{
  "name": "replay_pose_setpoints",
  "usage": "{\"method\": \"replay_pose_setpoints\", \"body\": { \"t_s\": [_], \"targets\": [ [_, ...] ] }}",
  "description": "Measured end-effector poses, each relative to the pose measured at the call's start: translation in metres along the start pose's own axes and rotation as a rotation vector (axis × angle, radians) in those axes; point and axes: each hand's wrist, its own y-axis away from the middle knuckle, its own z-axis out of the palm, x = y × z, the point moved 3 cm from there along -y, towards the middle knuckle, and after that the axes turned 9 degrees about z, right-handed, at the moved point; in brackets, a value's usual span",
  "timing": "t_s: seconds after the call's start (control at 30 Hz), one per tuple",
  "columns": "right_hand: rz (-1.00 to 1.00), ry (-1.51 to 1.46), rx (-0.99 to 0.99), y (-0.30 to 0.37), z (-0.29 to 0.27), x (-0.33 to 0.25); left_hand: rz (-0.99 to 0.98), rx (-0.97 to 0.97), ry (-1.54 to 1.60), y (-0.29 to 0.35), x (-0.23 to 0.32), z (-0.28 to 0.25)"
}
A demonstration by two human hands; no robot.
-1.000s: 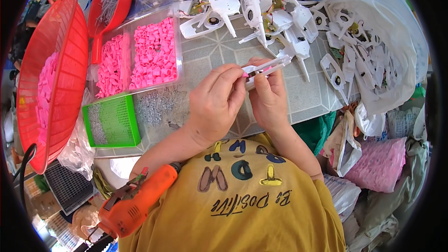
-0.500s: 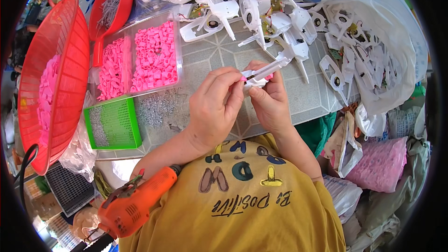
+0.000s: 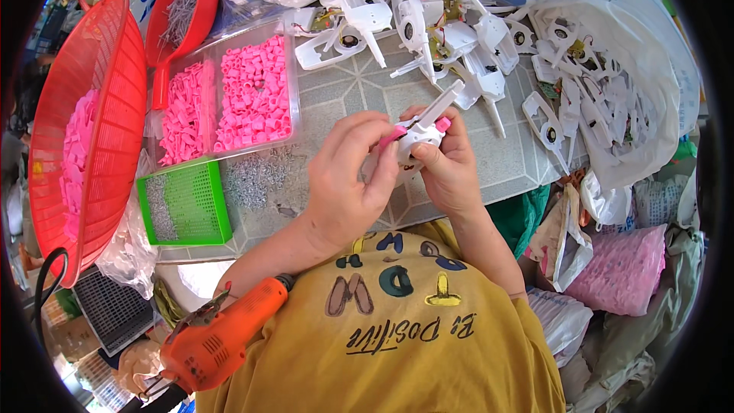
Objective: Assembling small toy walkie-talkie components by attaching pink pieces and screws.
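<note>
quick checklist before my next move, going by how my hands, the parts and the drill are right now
1. White plastic housing supported: ok, the right hand grips it.
2. Pink piece under control: ok, pinched in the left hand at the housing's left side.
3. Pink piece fully seated: cannot tell, the fingers partly cover it.
4. Silver screws contained: not ok, a loose pile lies on the tabletop beside the green basket.
5. Orange power drill away from both hands: ok, it lies by the left forearm.
</note>
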Motion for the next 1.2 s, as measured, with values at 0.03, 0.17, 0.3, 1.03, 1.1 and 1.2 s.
{"method": "replay_pose_setpoints", "body": {
  "t_s": [0.03,0.17,0.3,1.03,1.1,1.2],
  "targets": [
    [-0.015,0.007,0.022,0.0,0.0,0.0,0.001,0.0,0.0,-0.001,0.002,-0.002],
    [0.016,-0.009,0.04,0.0,0.004,-0.002,0.054,-0.087,-0.092,-0.002,0.006,-0.001],
    [0.17,-0.069,0.09,0.002,0.006,-0.006,-0.122,-0.055,0.026,0.0,-0.01,-0.001],
    [0.124,-0.128,0.176,0.003,0.006,-0.001,-0.098,-0.016,0.134,0.006,-0.008,0.007],
    [0.118,-0.121,0.192,0.004,0.007,-0.001,-0.118,-0.004,0.151,0.005,-0.005,0.009],
    [0.109,-0.094,0.219,0.004,0.007,0.0,-0.195,0.004,0.196,0.006,-0.007,0.009]
  ]
}}
